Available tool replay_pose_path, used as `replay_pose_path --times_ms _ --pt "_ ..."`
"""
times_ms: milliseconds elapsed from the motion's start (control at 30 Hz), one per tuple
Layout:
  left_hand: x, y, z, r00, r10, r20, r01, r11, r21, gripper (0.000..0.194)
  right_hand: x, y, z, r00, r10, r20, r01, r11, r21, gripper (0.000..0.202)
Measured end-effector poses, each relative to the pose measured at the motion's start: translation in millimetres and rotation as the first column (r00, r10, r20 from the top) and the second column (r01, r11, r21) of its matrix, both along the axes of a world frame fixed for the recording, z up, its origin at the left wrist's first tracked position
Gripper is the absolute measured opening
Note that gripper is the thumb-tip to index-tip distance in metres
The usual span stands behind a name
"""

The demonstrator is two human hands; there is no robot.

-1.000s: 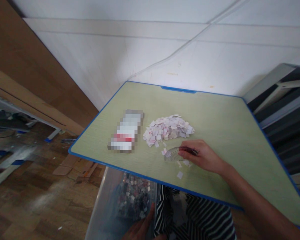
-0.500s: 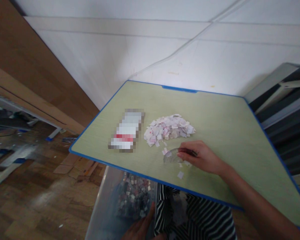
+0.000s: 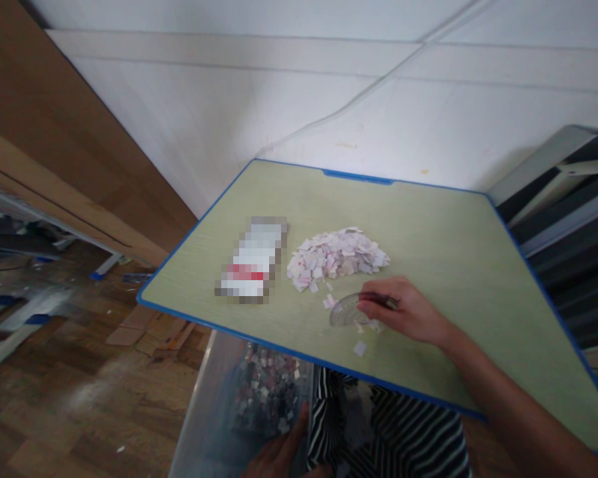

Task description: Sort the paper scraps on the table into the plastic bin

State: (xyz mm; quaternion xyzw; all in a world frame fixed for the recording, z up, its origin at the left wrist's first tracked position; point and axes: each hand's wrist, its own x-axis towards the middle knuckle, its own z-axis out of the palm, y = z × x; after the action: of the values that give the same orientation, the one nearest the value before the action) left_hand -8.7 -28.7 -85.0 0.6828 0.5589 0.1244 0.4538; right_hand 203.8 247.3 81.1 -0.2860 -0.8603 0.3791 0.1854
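We are pinching clear protractor (image 3: 345, 311) between right hand's (image 3: 403, 311) thumb and fingers, holding it at green tabletop (image 3: 438, 226), on near side of paper-scrap pile (image 3: 336, 257). Few loose scraps (image 3: 359, 348) are lying close around it. Pixelated slab (image 3: 252, 255) is lying left of pile. Left hand (image 3: 279, 457) is showing low at plastic bin (image 3: 199, 408); frame edge is cutting it off, grip we cannot tell.
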Motion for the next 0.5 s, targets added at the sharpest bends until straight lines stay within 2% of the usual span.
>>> replay_pose_path --times_ms 233,300,433,500 --pt "0.5 1.1 0.5 1.000 0.000 0.000 0.000 1.000 0.003 0.080 -2.2 -2.6 -1.5 0.997 0.032 0.072 -0.026 0.996 -0.091 0.030" --pt "0.2 1.1 2.9 1.000 0.005 -0.004 -0.005 1.000 0.000 0.080 -5.2 -3.8 -2.7 0.998 0.027 0.049 -0.024 0.997 -0.069 0.030" --pt "-0.4 1.6 7.0 1.000 0.004 -0.017 -0.004 1.000 -0.003 0.084 -9.8 -4.4 -7.2 0.994 -0.107 -0.007 0.107 0.994 0.037 0.030" --pt "-0.2 2.3 7.9 1.000 -0.006 -0.021 0.006 1.000 0.002 0.086 -12.4 -5.3 -10.0 0.992 -0.127 0.003 0.126 0.990 0.056 0.030"
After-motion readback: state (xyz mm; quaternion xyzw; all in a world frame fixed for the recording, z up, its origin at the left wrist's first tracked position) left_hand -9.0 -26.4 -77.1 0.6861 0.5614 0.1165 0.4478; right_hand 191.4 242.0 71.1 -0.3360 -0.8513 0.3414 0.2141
